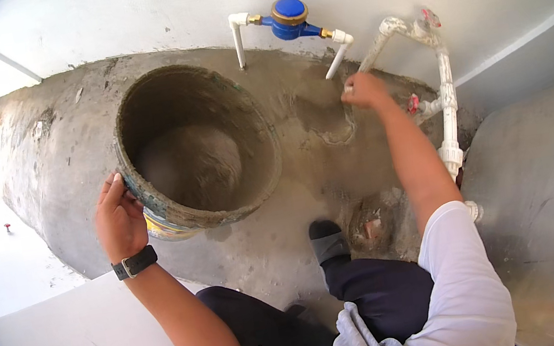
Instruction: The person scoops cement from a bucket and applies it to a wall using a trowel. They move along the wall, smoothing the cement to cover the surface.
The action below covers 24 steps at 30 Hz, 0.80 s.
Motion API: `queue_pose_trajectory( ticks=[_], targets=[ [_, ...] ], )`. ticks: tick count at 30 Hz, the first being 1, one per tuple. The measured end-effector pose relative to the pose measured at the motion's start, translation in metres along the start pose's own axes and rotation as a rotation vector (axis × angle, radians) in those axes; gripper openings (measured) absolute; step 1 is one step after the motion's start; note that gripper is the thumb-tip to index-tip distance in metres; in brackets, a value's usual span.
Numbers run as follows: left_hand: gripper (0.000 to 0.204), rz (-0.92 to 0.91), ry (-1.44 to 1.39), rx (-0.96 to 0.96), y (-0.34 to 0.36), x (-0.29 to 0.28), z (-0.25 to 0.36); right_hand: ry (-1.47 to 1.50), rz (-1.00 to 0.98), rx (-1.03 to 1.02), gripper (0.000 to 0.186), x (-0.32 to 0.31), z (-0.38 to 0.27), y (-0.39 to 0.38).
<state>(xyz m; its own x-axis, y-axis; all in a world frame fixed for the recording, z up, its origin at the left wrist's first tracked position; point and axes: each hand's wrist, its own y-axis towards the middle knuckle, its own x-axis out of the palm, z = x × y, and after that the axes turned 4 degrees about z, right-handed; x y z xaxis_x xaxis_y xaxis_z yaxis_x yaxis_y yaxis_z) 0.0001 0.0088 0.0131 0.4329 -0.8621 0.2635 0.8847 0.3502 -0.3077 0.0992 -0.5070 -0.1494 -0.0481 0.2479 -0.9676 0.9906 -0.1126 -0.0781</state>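
A large bucket (175, 216) crusted with cement is tilted, its mouth turned up toward me; wet grey mix (199, 163) lies in its bottom. My left hand (119, 216), with a black watch on the wrist, grips the bucket's left rim between thumb and fingers. My right hand (364, 90) is closed in a fist low by the wall, close to the end of a white pipe (340, 59). Whatever its fingers hold is hidden. Around that hand the floor bears wet, smeared cement (323, 118).
A blue water meter (289, 19) joins white pipes on the wall. To the right stands a white pipe run (447, 95) with red-handled valves (413, 104). Below it is a rough broken patch (376, 226) of floor. My socked foot (329, 241) rests near the middle.
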Motion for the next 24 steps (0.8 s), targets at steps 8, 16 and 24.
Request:
queue_pose_trajectory(
  ticks=[8,16,24],
  targets=[
    [0.025,-0.118,0.005,0.004,0.010,-0.015,-0.007,-0.161,0.256,-0.007,0.032,0.062,0.000,-0.048],
    [0.026,-0.089,0.022,0.012,0.013,-0.019,-0.002,0.048,0.326,0.129,0.038,0.085,0.001,-0.070],
    [0.027,-0.140,-0.002,-0.019,0.014,-0.029,0.000,0.104,0.236,0.240,0.041,0.108,0.001,-0.066]
  ],
)
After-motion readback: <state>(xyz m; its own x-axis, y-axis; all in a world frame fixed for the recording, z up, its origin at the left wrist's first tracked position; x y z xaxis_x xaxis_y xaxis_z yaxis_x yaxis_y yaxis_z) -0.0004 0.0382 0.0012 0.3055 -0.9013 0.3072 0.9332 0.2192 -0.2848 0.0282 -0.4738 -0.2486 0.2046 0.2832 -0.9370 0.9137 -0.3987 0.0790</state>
